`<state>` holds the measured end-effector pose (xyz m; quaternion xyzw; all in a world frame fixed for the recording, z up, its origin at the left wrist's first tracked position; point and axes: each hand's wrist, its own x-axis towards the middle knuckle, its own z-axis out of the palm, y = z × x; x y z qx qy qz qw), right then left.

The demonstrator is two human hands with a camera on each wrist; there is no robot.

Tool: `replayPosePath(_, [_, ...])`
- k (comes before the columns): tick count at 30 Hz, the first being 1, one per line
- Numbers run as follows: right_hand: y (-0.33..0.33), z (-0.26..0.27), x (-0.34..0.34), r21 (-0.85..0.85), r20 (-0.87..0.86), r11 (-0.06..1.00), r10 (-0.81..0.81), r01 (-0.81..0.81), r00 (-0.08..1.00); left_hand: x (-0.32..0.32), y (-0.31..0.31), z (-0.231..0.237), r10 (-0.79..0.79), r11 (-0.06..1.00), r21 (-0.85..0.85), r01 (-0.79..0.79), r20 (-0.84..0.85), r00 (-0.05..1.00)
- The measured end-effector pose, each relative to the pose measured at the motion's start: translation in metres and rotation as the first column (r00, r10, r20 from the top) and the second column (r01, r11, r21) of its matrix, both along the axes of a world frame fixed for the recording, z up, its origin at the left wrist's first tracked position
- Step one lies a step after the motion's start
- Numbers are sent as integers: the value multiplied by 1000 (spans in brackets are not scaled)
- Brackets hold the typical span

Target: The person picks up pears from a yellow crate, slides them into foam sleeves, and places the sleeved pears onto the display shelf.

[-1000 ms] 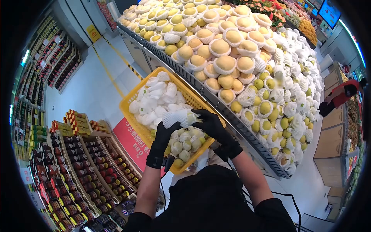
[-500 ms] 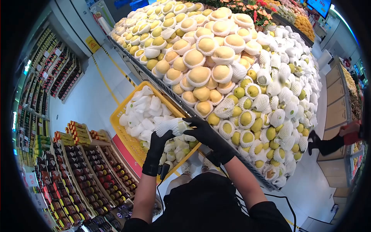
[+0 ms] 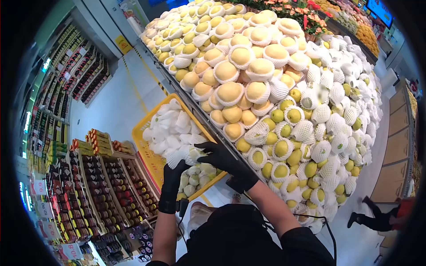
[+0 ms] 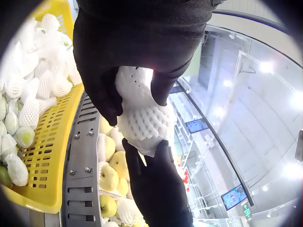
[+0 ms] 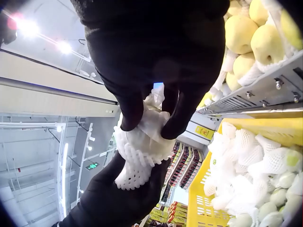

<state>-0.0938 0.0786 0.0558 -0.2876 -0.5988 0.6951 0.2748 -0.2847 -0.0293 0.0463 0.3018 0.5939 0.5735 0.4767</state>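
Note:
Black gloves cover both hands. Between them, above a yellow crate (image 3: 146, 165), is a pale fruit in thin clear wrapping, partly inside a white foam net sleeve (image 4: 144, 120). My left hand (image 3: 174, 173) holds the sleeve, its thumb and fingers on either side in the left wrist view. The right hand (image 3: 220, 158) pinches the wrapped fruit (image 5: 147, 131) at its other end, where the wrapping gathers into a twist. White foam net sleeves (image 3: 166, 131) fill the far part of the crate. Wrapped pale green fruits (image 3: 195, 177) lie in its near part.
A sloping fruit display (image 3: 248, 88) with a metal edge runs along the crate's right side, heaped with yellow and green pears, many in foam nets. Shelves of jars (image 3: 102, 190) stand to the left. A person in red and black (image 3: 386, 215) is at the far right.
The head view has shifted. Both hands keep hold of the wrapped fruit and its sleeve, now lower and closer together over the crate. The person in red has moved lower at the right edge.

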Motion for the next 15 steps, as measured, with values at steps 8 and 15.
replayPosePath(8, [-3,-36,-37,98,-20,986,137,-135,990,-29,-28,-26,20,999,47,-15,-113,993])
replayPosePath(15, [-14,-33,-61,128,54,978,162,-167,985,-32,-51,-15,168,986,10,-167,-11,986])
